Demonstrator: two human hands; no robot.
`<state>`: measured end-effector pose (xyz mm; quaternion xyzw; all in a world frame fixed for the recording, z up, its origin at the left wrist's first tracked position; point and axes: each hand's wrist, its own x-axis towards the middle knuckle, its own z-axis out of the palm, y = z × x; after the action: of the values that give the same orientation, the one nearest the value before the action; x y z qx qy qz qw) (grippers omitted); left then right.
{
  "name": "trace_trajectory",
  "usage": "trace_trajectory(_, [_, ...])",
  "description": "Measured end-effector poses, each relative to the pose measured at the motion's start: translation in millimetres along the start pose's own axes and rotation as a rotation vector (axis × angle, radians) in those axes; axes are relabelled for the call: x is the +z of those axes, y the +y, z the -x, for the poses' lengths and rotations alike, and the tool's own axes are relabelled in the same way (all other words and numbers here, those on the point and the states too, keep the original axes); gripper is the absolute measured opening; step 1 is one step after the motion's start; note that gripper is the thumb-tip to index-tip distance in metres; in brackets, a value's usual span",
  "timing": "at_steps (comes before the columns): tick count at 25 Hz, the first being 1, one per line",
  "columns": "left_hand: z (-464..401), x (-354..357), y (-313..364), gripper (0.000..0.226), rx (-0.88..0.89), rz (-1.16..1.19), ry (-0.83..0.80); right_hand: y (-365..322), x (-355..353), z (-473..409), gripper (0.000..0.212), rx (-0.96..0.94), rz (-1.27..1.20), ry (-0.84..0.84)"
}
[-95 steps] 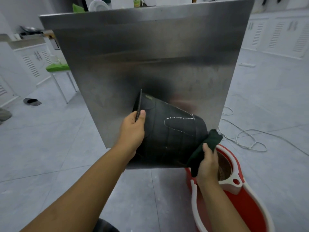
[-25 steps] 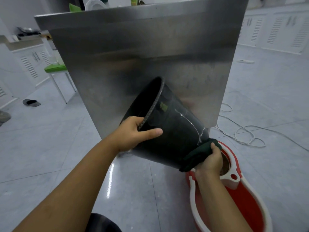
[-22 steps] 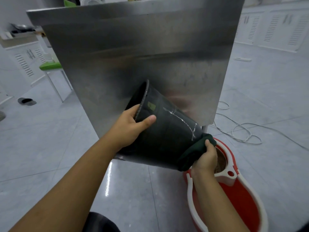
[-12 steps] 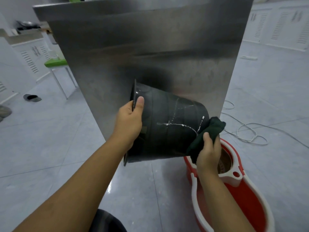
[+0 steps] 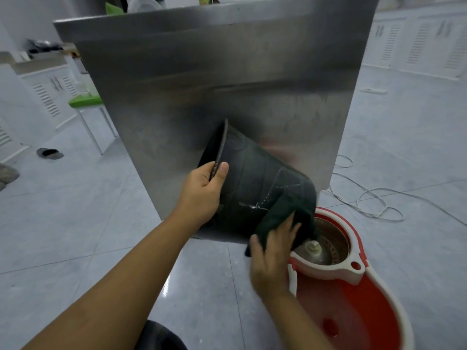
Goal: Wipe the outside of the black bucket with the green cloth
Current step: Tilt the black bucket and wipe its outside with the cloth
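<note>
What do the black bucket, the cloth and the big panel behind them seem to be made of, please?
Black bucket: probably matte plastic or rubber, dull, ribbed, with whitish scuffs. Green cloth: soft fabric, bunched into folds under the right hand. Panel: looks like brushed stainless steel, grey with streaky, blurred reflections.

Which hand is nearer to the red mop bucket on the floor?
The right. The right hand presses the green cloth on the black bucket just beside the red mop bucket. The left hand grips the black bucket's rim, farther away.
</note>
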<state>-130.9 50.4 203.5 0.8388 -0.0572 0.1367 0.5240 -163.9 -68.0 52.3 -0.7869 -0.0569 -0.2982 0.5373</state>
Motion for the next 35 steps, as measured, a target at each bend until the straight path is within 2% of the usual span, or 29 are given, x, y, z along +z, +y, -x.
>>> trace_trajectory(3, [0.7,5.6,0.2,0.052,-0.014,0.002,-0.012,-21.4,16.2,10.8,0.064,-0.209,0.055,-0.108])
trace_trajectory(6, [1.2,10.2,2.0,0.038,0.004,0.015,-0.039,-29.8,0.1,-19.8,0.063,-0.302,0.121,-0.106])
trace_trajectory(9, [-0.7,7.0,2.0,0.042,0.000,0.029,-0.034,-14.8,-21.0,-47.8,0.057,-0.188,0.066,-0.026])
trace_trajectory(12, [-3.3,1.4,-0.3,0.047,-0.043,0.091,0.027,19.1,-26.9,-40.2,0.066,0.018,0.014,0.073])
trace_trajectory(14, [-6.3,-0.9,-2.3,0.048,-0.125,0.152,0.094,38.6,-19.3,-14.8,0.069,0.118,-0.020,0.053])
trace_trajectory(15, [-8.1,-1.5,-4.7,0.049,-0.161,0.182,0.108,43.3,-11.9,-1.3,0.065,0.133,-0.010,0.023])
trace_trajectory(17, [-10.2,-2.6,-8.4,0.053,-0.200,0.186,0.106,40.4,7.4,23.6,0.060,0.086,0.104,-0.049])
trace_trajectory(19, [-9.9,-2.8,-11.1,0.058,-0.218,0.166,0.096,25.3,22.1,34.8,0.062,-0.038,0.181,-0.079])
trace_trajectory(23, [-11.4,-1.4,-16.7,0.042,-0.244,0.142,0.050,-17.2,24.5,19.0,0.060,-0.206,0.143,-0.101])
trace_trajectory(25, [-13.8,-0.2,-19.2,0.048,-0.237,0.122,0.011,-31.2,16.9,2.9,0.062,-0.243,0.109,-0.127])
trace_trajectory(28, [-14.0,-0.5,-19.9,0.042,-0.200,0.098,-0.015,-35.6,2.5,-24.9,0.056,-0.205,0.060,-0.147])
trace_trajectory(31, [-15.8,-5.2,-20.2,0.041,-0.227,0.158,0.027,-13.9,-6.7,-36.8,0.057,-0.146,0.052,-0.092])
trace_trajectory(35, [-16.1,-9.7,-19.4,0.033,-0.248,0.151,0.116,17.3,-7.4,-9.6,0.072,0.097,0.034,-0.008])
